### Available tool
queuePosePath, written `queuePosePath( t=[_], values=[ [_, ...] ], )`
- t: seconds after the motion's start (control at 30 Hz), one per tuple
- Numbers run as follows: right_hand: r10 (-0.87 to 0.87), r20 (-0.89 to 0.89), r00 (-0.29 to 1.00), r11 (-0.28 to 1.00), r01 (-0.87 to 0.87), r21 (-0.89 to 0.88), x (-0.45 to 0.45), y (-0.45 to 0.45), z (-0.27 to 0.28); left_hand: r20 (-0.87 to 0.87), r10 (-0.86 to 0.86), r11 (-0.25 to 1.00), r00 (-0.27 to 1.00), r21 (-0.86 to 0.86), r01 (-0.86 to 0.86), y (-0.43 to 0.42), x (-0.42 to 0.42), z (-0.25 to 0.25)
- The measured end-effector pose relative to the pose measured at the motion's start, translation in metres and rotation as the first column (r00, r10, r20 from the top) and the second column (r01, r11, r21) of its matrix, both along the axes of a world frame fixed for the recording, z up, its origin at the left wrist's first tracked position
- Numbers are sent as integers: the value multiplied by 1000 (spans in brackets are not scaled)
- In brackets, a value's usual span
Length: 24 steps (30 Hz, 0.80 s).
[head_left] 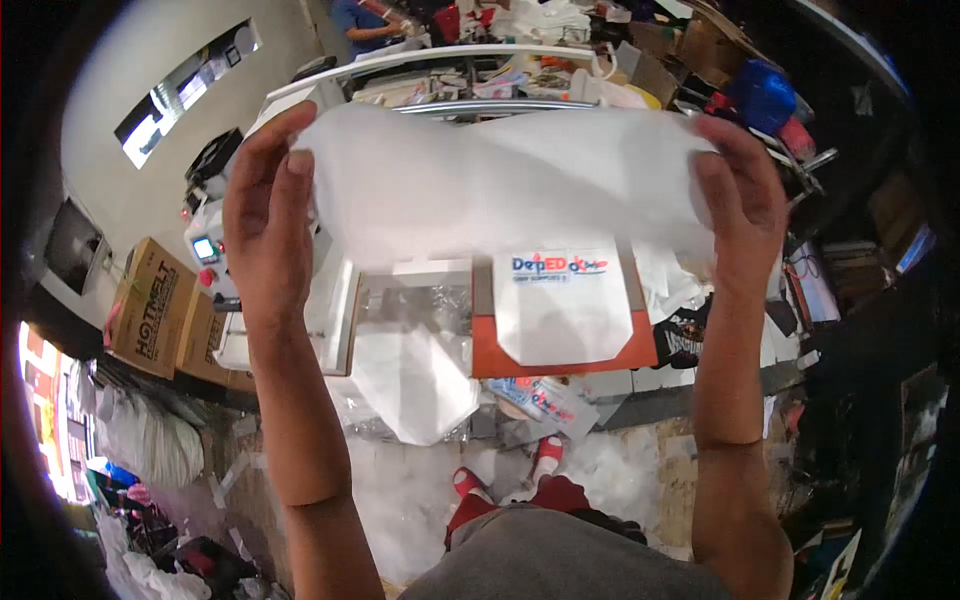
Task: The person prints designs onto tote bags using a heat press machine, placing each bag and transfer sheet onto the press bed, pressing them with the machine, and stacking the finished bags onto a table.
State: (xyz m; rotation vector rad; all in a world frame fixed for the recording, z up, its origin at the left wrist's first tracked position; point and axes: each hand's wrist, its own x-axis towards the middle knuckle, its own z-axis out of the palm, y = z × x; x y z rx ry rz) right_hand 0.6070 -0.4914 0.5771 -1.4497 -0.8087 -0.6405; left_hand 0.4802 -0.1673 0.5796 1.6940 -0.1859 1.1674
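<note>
My left hand [268, 215] and my right hand [747, 195] pinch opposite ends of a white sheet [480, 180], holding it up in front of me. It looks thin and slightly see-through, and blur hides its exact material. Below its right half, a white panel with cut corners [565, 320] lies on a red-orange board [645, 345]. Blue and red "DepED" lettering is printed on that panel. To the left, a plain white piece of similar shape [415, 380] rests on clear plastic [425, 305].
Hotmelt cartons [155, 305] stand at the left, near a machine with a small lit screen [204, 248]. Behind the sheet runs a metal bar [490, 106]. Another person's arm [370, 32] shows at the far back. A blue bundle [762, 95] sits back right; printed plastic [545, 400] lies near my feet.
</note>
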Motion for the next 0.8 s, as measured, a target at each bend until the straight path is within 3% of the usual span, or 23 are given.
queuePosePath(
  t=[0.07,0.1,0.13,0.17,0.2,0.23,0.27,0.3,0.33,0.37,0.43,0.5,0.63,0.8],
  values=[
    [-234,95,968,970,239,-46,-1,-27,-6,64,100,974,993,196,-111,-14,12,-13],
    [-242,99,965,968,247,-38,5,-38,-18,81,98,948,992,296,-118,-20,20,-30],
    [-216,143,966,969,230,-90,17,-46,-40,36,47,957,998,286,-55,-28,29,-54],
    [-190,183,965,965,218,-144,33,-53,-65,6,183,901,983,399,-170,-33,42,-80],
    [-244,197,949,919,291,-264,51,-59,-90,-46,118,951,992,294,-100,-43,62,-108],
    [-241,78,967,925,253,-283,61,-54,-111,-120,157,935,980,337,-109,-55,78,-129],
    [-228,-70,971,938,200,-284,78,-51,-145,-314,196,940,929,330,-87,-61,93,-158],
    [-289,-191,938,895,193,-403,96,-53,-180,-423,162,959,891,280,-41,-67,108,-188],
    [-269,-301,915,915,146,-375,112,-53,-219,-557,164,964,814,266,-13,-69,119,-217],
    [-302,-300,905,903,171,-394,124,-56,-255,-678,164,969,717,247,13,-69,127,-249],
    [-371,-475,798,858,98,-505,124,-67,-309,-737,261,945,623,327,-9,-67,137,-331],
    [-377,-431,820,836,100,-540,117,-80,-364,-751,347,903,561,430,18,-71,126,-379],
    [-396,-552,733,804,-13,-594,76,-94,-361,-789,377,896,484,443,23,-95,94,-372],
    [-444,-391,806,746,90,-660,74,-96,-373,-752,347,918,560,393,-41,-100,90,-386]
  ],
)
